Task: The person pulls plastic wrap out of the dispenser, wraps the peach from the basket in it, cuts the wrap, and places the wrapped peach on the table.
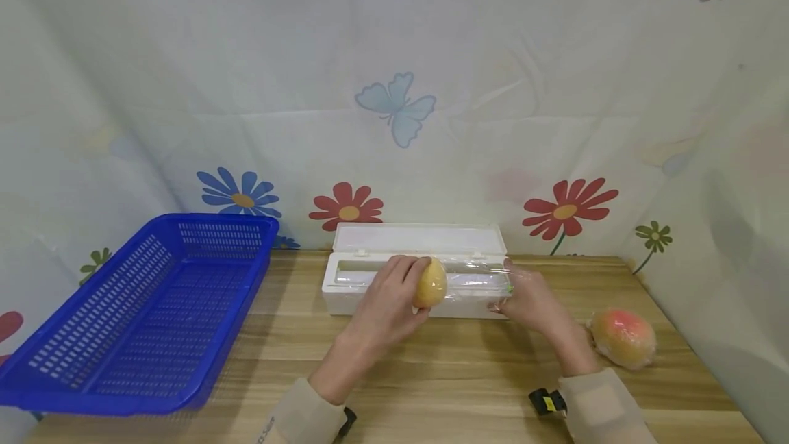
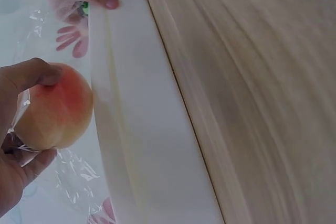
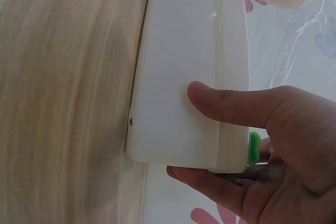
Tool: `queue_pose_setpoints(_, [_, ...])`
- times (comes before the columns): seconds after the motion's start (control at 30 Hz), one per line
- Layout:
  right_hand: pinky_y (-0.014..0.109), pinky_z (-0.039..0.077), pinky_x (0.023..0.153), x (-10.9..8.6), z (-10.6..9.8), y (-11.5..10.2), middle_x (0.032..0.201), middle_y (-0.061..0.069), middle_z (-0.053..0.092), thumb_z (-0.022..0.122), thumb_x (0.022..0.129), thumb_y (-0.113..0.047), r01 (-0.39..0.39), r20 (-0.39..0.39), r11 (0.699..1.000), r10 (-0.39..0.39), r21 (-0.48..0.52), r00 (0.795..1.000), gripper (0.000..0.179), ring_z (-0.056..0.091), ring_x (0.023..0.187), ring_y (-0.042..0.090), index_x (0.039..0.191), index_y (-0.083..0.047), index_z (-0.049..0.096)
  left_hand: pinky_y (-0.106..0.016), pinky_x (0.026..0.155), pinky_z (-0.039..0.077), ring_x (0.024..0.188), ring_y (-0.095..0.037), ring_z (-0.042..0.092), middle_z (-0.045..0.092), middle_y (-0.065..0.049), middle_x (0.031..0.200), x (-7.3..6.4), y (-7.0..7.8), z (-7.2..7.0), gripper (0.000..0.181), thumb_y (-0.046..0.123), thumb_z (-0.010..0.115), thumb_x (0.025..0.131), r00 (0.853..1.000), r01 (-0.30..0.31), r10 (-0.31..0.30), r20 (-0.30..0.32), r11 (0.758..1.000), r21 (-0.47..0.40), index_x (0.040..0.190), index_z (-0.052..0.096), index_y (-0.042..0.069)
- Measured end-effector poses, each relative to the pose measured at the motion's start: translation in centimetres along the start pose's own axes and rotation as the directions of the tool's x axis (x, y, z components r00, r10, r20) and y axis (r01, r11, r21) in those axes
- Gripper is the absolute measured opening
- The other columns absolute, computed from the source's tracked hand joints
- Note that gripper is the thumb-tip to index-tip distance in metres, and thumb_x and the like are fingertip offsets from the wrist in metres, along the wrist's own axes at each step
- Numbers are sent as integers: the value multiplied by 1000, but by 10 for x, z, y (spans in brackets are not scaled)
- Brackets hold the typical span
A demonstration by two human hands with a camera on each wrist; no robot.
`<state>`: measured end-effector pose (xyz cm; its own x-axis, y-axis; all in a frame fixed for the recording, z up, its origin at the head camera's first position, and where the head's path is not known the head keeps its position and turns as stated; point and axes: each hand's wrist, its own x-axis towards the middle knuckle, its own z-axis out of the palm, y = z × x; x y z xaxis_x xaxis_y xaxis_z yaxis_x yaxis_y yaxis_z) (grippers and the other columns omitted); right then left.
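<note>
Box (image 1: 474, 310), white and long, is taken as landmark; it sits on the wood-grain table (image 1: 444, 389) with its lid (image 1: 419, 237) raised along the far side.

Left hand (image 1: 388, 299): grasping a yellow fruit (image 1: 433, 284), thumb below and fingers above. The head view shows the fruit in front of the middle of the box's open top; the left wrist view shows it by the box's upper edge, with a red-pink blush on its skin. Contact between fruit and box: cannot tell.

Clear film (image 1: 474, 271) lies about the fruit and spreads over the right half of the box's top, creased and shiny.

Right hand (image 1: 531, 299): grasping the right end of the box. Thumb flat on the front wall, a finger at the end face. A small green piece (image 3: 254, 148) shows at the box's upper edge, next to this hand.

Second fruit (image 1: 624, 338), pink on top and covered in clear film, rests on the table to the right of the box and nearer the person.

Blue basket (image 1: 92, 403), perforated, stands left of the box, well apart from the second fruit.

Backdrop (image 1: 468, 40), pale cloth, hangs behind the box; a blue butterfly (image 1: 401, 112) is printed above the lid.
</note>
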<state>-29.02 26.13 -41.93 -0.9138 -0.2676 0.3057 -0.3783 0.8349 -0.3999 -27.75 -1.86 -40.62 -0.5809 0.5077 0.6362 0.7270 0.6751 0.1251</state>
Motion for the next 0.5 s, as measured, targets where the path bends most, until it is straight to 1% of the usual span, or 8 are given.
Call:
queue_pose_setpoints(0.07, [61,50,95,0,0,0,135,38,54,89,77,-8,24,-15,1000,-24,-10,1000,66,62,114,51,133,10,60,-34,102,49,114,-24,57,62,-10,121,0,0,-2,73,18,93,71,1000,-20,20,1,1000,9,133,57,1])
queue_pose_setpoints(0.13, [62,49,96,0,1,0,136,38,52,89,77,-8,17,-16,1000,-17,-11,1000,67,60,117,53,134,10,59,-35,101,49,113,-24,57,62,-10,121,1,0,-5,73,19,92,72,999,-32,32,8,999,17,133,57,0])
queue_pose_setpoints(0.27, [63,49,95,0,3,0,136,40,51,90,74,-7,4,-27,1000,-4,-6,1000,71,59,116,54,135,12,57,-34,100,50,111,-25,58,64,-11,118,2,0,-9,72,22,91,72,998,-51,49,34,998,48,131,58,-3])
queue_pose_setpoints(0.37, [61,51,91,-1,5,-1,133,38,55,89,74,-7,13,-47,1000,-13,-7,999,71,63,111,51,134,11,57,-33,97,51,108,-25,58,65,-11,115,1,0,-11,71,24,90,72,997,-58,55,50,996,68,130,59,-3])
queue_pose_setpoints(0.5, [61,51,92,-2,5,-3,135,36,56,88,76,-9,-41,-30,999,41,20,999,75,64,110,48,140,11,53,-32,94,52,106,-24,59,65,-10,112,0,0,-13,71,25,89,71,996,-62,57,63,996,65,129,60,-3])
